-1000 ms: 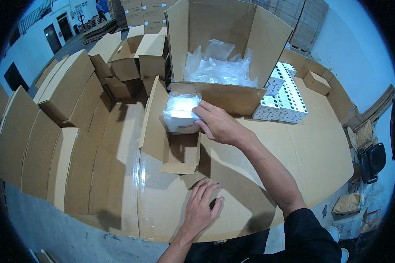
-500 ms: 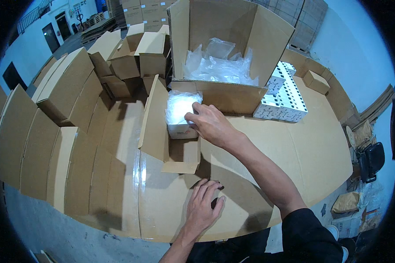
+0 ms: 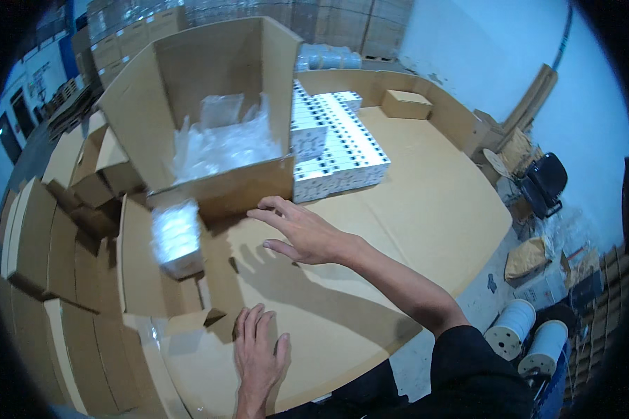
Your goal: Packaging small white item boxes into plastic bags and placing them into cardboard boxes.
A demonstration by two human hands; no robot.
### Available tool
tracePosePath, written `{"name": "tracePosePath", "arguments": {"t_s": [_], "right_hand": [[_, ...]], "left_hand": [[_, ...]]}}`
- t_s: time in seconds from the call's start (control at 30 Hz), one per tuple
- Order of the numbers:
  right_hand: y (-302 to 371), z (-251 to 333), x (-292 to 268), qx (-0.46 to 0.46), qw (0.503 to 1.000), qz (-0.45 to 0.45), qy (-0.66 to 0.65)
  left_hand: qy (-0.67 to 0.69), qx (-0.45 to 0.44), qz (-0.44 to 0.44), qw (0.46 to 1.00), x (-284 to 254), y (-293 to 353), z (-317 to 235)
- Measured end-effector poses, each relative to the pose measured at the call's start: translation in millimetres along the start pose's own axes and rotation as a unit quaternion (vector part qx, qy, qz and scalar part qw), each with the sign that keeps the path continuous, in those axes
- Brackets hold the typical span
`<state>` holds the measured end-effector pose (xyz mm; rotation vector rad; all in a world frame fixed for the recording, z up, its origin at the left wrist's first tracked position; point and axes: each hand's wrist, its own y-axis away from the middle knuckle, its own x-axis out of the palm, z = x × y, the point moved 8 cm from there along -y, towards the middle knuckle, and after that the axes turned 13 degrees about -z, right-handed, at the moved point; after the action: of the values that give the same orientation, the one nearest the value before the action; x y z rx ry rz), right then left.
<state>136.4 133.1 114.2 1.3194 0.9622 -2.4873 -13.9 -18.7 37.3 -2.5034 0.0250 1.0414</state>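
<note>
My right hand [image 3: 299,232] is open and holds nothing, its fingers spread above the cardboard tabletop in front of the big open carton. Flat on the tabletop, below the small carton, lies my left hand [image 3: 260,350], open with its fingers stretched out. To the left of my right hand, a white box wrapped in clear plastic [image 3: 177,241] sits partly inside a small open carton [image 3: 138,262], whose flaps are up. Behind it stands the large open carton [image 3: 223,190], with clear plastic bags [image 3: 227,143] inside.
White boxes with black marks [image 3: 342,157] are stacked right of the large carton. Several open brown cartons [image 3: 38,241] line the left side. A small closed carton [image 3: 407,105] lies at the back right. Two white spools [image 3: 511,325] and a black chair [image 3: 544,183] stand beyond the table's right edge.
My right hand has let go of the wrapped box and moved to its right, fingers opening. The view has swung to the right. My left hand still rests on the tabletop.
</note>
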Motion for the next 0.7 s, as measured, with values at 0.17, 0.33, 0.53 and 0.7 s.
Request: {"name": "tracePosePath", "arguments": {"t_s": [0.17, 0.33, 0.53, 0.7], "right_hand": [[30.4, -59.9, -66.6, 0.050, 0.999, 0.010, 0.013], [20.5, -137.2, -132.7, 0.109, 0.991, -0.068, 0.043], [-8.8, -280.7, -190.0, 0.180, 0.960, -0.203, 0.068], [-46.0, -379.9, -189.1, 0.258, 0.942, -0.161, 0.141]], "left_hand": [[-0.051, 0.025, 0.022, 0.998, 27.1, -26.7, -6.6], [-0.075, 0.048, 0.022, 0.996, 54.4, -66.9, -8.5], [-0.079, 0.051, 0.013, 0.995, 78.2, -116.7, -22.0], [-0.094, 0.036, 0.028, 0.995, 89.5, -134.8, -19.7]]}}
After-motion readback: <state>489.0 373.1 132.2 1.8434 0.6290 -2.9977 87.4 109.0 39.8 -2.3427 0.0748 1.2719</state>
